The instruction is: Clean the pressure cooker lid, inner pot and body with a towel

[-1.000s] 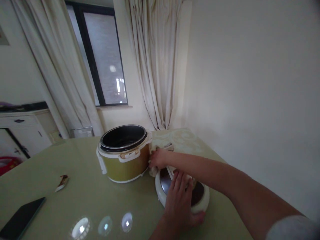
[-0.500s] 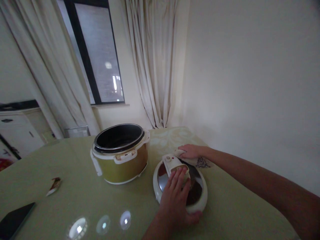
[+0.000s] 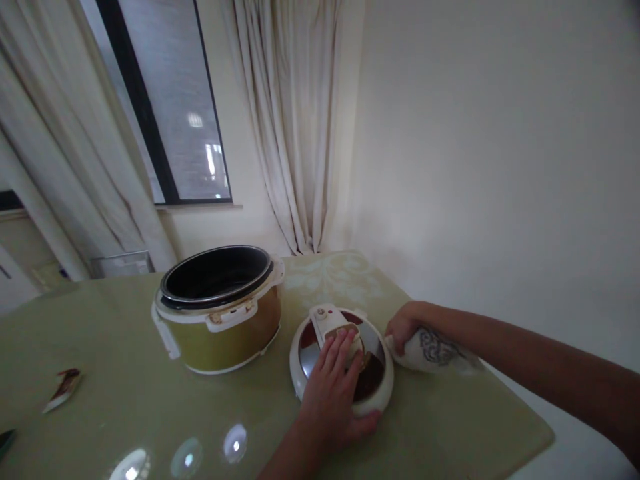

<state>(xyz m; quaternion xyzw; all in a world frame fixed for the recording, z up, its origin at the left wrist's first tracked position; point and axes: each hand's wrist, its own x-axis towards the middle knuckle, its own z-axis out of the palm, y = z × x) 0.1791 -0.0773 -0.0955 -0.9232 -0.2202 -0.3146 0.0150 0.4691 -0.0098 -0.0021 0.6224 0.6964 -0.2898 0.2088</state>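
Note:
A round pressure-cooker lid (image 3: 371, 387) with a white rim, shiny dark top and white handle lies on the table, right of centre. My left hand (image 3: 331, 387) holds it from the near side, with fingers over the handle and the thumb stretched toward the rim. At the lid's right edge, my right hand (image 3: 404, 325) is closed around a whitish cloth (image 3: 433, 350) with a dark printed pattern. Part of the cloth hangs behind the right wrist, and its bunched end meets the rim. My left hand covers the near-left part of the lid.
Left of the lid stands a gold and white pressure-cooker body (image 3: 225, 340), lidless, with a dark inner pot. A small stained scrap (image 3: 64, 389) lies on the green table (image 3: 125, 407) at left. The table's right corner and a white wall (image 3: 475, 167) are on the right.
My right hand has moved with the cloth from the lid's far side round to its right edge. My left hand stays on the lid. The view has swung slightly right.

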